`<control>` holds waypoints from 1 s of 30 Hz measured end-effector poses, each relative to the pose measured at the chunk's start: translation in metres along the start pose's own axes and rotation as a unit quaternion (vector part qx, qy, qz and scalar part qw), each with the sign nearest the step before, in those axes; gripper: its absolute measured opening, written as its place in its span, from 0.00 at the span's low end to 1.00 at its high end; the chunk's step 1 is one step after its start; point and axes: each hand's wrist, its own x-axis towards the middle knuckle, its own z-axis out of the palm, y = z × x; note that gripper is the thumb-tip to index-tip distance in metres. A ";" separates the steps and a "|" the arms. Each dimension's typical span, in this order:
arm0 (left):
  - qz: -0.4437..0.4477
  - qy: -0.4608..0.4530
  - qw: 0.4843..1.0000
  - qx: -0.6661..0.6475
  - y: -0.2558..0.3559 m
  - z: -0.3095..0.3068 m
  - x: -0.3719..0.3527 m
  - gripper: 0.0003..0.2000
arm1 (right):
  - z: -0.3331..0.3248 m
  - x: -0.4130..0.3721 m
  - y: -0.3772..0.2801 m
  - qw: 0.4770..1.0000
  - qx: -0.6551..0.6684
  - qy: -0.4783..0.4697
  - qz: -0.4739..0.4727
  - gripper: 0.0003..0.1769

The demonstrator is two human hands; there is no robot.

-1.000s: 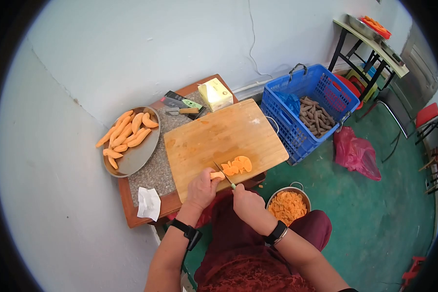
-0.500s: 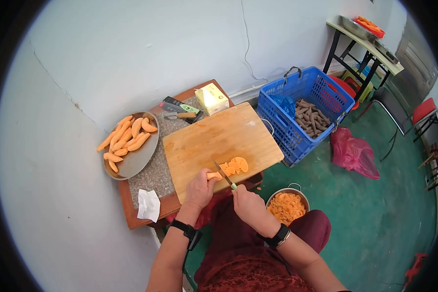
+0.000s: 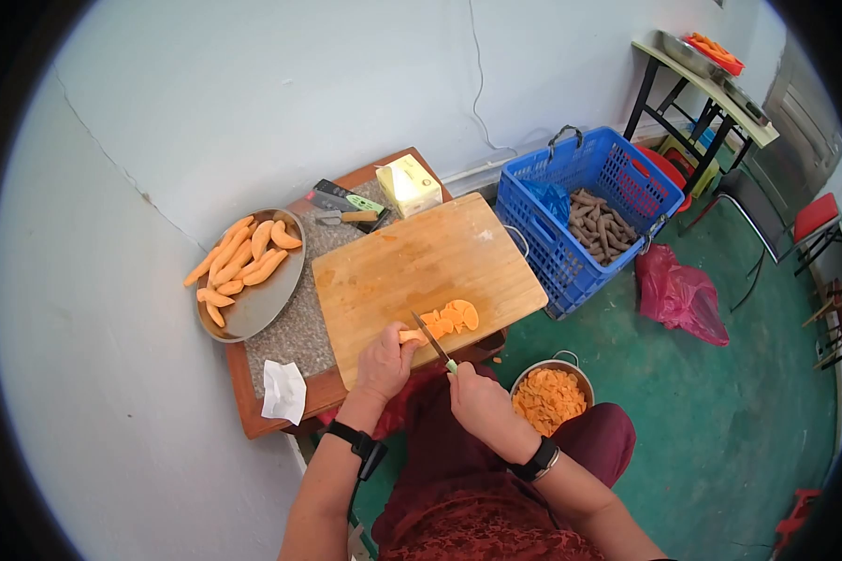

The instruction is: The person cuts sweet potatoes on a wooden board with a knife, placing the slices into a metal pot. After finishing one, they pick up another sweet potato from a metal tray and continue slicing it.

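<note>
On the wooden cutting board [image 3: 412, 262], near its front edge, my left hand [image 3: 384, 363] is closed around the end of a peeled sweet potato [image 3: 408, 336]. My right hand [image 3: 482, 402] grips the green handle of a knife [image 3: 432, 338], whose blade stands at the cut end of the sweet potato. Orange slices [image 3: 454, 318] lie on the board just right of the blade. Peeled whole sweet potatoes [image 3: 243, 257] rest in a round metal tray [image 3: 276, 304] to the left. Below the board's right side, a metal pot [image 3: 589, 385] holds many cut slices [image 3: 550, 400].
A blue crate [image 3: 557, 266] of unpeeled sweet potatoes [image 3: 599, 224] stands right of the table. Behind the board are a tissue pack [image 3: 410, 185] and a wooden-handled peeler [image 3: 346, 217]. A crumpled tissue [image 3: 283, 391] lies at the front left. A pink plastic bag [image 3: 678, 299] is on the floor.
The view has shifted very slightly. Both hands, the knife and the sweet potato keep almost the same places on the board.
</note>
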 end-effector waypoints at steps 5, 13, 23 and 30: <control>0.006 -0.004 1.000 0.002 -0.001 -0.002 0.001 0.14 | 0.002 0.004 -0.001 0.999 -0.006 -0.026 0.019 0.13; 0.003 -0.004 1.000 -0.009 0.005 -0.006 0.003 0.14 | 0.023 0.029 -0.001 0.997 -0.029 -0.064 0.032 0.14; -0.027 -0.003 1.000 -0.010 0.003 -0.003 0.000 0.15 | 0.010 0.030 0.007 0.999 -0.014 -0.032 0.021 0.14; -0.021 -0.009 1.000 -0.013 0.002 -0.003 0.002 0.15 | 0.000 0.020 -0.001 1.000 0.025 -0.002 0.002 0.14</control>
